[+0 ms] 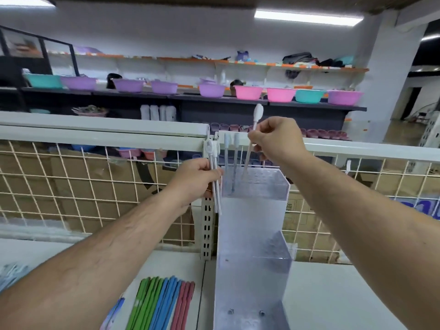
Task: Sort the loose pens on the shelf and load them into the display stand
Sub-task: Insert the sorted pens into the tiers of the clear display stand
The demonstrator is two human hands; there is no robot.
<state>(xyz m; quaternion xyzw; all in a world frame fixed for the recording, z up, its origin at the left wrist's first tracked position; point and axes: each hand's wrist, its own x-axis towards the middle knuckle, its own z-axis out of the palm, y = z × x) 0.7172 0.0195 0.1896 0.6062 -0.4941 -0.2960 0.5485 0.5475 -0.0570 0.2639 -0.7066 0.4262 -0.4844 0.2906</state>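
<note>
**Getting one pen into the top pocket without bumping the rest**

The right hand [273, 139] has its fingers [258, 136] pinching a single white pen [248, 155] below the cap. The tip angles down to the top pocket [262, 186] of the clear display stand [252, 225], which sits on the shelf [333, 294]. Already standing in that pocket, just beside the tip, are two pens [235, 160]. The left hand [197, 179] grips a bundle of spare pens [212, 160] just left of the stand.

Best bet imo: bring the pen upright before letting go, aim for a free spot next to the neighbours, and let it slide in rather than drop. The main risk looks like the slanted tip nudging those two over.
</note>
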